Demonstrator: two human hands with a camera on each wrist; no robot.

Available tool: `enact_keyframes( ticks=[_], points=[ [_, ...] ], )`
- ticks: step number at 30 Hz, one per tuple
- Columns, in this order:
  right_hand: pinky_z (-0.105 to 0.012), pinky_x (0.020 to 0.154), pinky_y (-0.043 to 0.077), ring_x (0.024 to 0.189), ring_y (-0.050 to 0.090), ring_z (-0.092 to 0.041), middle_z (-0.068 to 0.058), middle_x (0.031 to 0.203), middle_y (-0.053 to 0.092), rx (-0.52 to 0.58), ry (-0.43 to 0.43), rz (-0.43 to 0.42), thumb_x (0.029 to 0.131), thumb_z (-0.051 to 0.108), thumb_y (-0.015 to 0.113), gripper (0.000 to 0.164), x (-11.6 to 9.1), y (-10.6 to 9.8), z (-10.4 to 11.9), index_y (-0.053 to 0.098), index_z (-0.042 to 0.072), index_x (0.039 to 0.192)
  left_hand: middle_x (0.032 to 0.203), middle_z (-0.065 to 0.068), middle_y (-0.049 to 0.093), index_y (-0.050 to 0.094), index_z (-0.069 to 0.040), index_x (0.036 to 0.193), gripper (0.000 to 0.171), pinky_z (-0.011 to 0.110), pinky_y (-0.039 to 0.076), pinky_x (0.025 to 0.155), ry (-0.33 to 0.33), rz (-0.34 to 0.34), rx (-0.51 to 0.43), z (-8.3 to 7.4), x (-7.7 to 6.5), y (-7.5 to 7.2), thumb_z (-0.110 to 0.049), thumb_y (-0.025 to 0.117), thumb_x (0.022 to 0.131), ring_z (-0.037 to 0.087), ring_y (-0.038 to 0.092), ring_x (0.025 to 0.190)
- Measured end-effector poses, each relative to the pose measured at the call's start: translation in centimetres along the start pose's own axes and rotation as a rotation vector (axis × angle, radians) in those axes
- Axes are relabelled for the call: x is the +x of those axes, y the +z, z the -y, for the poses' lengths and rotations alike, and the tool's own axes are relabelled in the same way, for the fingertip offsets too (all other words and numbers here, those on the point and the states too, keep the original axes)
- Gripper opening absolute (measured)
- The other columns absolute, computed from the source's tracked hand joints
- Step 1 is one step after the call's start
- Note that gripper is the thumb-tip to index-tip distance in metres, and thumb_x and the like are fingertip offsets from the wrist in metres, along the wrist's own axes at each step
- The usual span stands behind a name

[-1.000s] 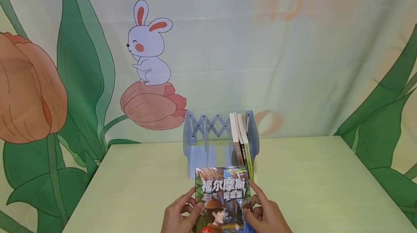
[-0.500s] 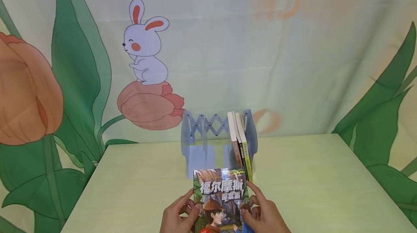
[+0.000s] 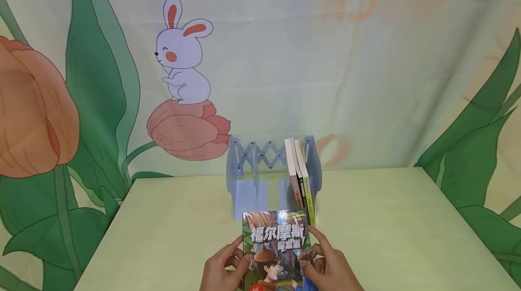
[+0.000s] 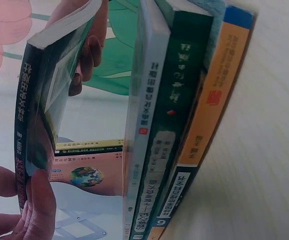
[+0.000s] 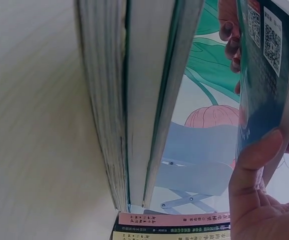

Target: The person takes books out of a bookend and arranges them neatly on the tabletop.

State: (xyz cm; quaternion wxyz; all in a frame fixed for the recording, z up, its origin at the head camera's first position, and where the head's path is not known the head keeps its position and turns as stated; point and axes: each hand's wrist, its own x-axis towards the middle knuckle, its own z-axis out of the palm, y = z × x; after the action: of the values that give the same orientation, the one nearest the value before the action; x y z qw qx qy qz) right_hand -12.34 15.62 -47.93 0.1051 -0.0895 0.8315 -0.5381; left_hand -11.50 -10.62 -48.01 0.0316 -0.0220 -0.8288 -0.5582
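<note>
A paperback book point(image 3: 277, 241) with an illustrated cover and large white Chinese characters is held between both hands, cover towards me. My left hand point(image 3: 224, 264) grips its left edge, thumb on the front. On the opposite edge, my right hand point(image 3: 331, 264) pinches it the same way. Below the held book, the left wrist view shows a flat stack with a pale book point(image 4: 147, 85), a green book point(image 4: 177, 85) and an orange-spined book point(image 4: 214, 90). The lower part of the held book is cut off in the head view.
Beyond the book stands a blue expandable book rack point(image 3: 246, 198) with scissor-style links at its back. Several thin books point(image 3: 301, 182) lean upright against its right end. The pale green table point(image 3: 390, 227) meets a printed curtain point(image 3: 277, 56) behind the rack.
The head view has shifted slightly. Both hands keep the same hold on the book, which stays in nearly the same place.
</note>
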Motion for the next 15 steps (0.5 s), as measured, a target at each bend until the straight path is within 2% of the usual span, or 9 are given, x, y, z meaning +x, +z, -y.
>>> enact_keyframes(
  ticks=[3, 6, 11, 15],
  points=[
    [-0.020, 0.049, 0.040, 0.046, 0.040, -0.001, 0.000, 0.075, 0.054, -0.005, 0.013, -0.002, 0.090, 0.018, 0.066, 0.076, -0.22, 0.21, -0.03, 0.026, 0.009, 0.154, 0.080, 0.004, 0.062, 0.059, 0.005, 0.132, 0.050, 0.019, 0.048, 0.050, -0.017, 0.019, 0.015, 0.12, -0.27, -0.04, -0.018, 0.070, 0.089, -0.002, 0.057, 0.059],
    [-0.019, 0.048, 0.038, 0.045, 0.039, 0.000, 0.002, 0.071, 0.051, -0.030, 0.005, -0.008, 0.090, 0.018, 0.066, 0.076, -0.41, 0.41, -0.14, 0.027, 0.006, 0.153, 0.078, 0.003, 0.062, 0.060, 0.006, 0.130, 0.049, 0.019, 0.048, 0.050, 0.014, 0.012, 0.020, 0.36, -0.54, 0.00, -0.018, 0.071, 0.088, -0.003, 0.057, 0.058],
    [-0.018, 0.048, 0.038, 0.046, 0.038, 0.001, 0.003, 0.071, 0.049, -0.020, -0.033, -0.002, 0.090, 0.017, 0.067, 0.076, -0.18, 0.28, -0.28, 0.027, 0.008, 0.153, 0.077, 0.002, 0.063, 0.062, 0.006, 0.128, 0.047, 0.019, 0.047, 0.049, 0.043, -0.010, 0.026, 0.46, -0.40, 0.06, -0.015, 0.072, 0.088, -0.004, 0.056, 0.057],
    [-0.018, 0.050, 0.037, 0.047, 0.034, 0.002, 0.004, 0.067, 0.046, -0.053, -0.089, -0.013, 0.090, 0.016, 0.067, 0.074, 0.05, -0.02, -0.31, 0.029, 0.010, 0.153, 0.078, 0.003, 0.062, 0.060, 0.006, 0.130, 0.049, 0.019, 0.045, 0.048, 0.032, 0.012, 0.025, 0.31, -0.10, -0.01, -0.017, 0.070, 0.089, -0.003, 0.056, 0.056]
  ],
)
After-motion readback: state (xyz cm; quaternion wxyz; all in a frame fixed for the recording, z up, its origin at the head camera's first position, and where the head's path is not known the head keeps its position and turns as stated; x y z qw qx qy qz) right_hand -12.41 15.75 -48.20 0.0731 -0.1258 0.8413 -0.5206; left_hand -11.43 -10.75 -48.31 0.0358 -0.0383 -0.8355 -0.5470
